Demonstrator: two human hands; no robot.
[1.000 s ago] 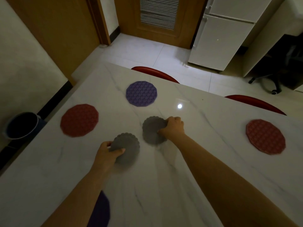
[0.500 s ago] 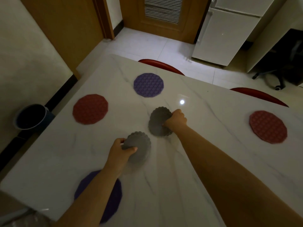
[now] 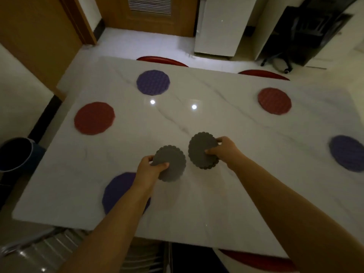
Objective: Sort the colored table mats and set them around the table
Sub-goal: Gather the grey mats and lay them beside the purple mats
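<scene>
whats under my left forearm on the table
A purple mat lies flat on the marble table beneath the left forearm. Its left part shows; the forearm covers much of its right half, so its full outline cannot be seen.

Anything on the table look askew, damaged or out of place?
Nothing spilled or damaged. Only the left grey mat in the left hand and right grey mat in the right hand are mid-table, not yet placed.

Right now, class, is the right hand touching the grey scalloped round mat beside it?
Touching. The head view shows the right hand pinching the grey scalloped round mat at its right edge, thumb lying across its top face.
</scene>
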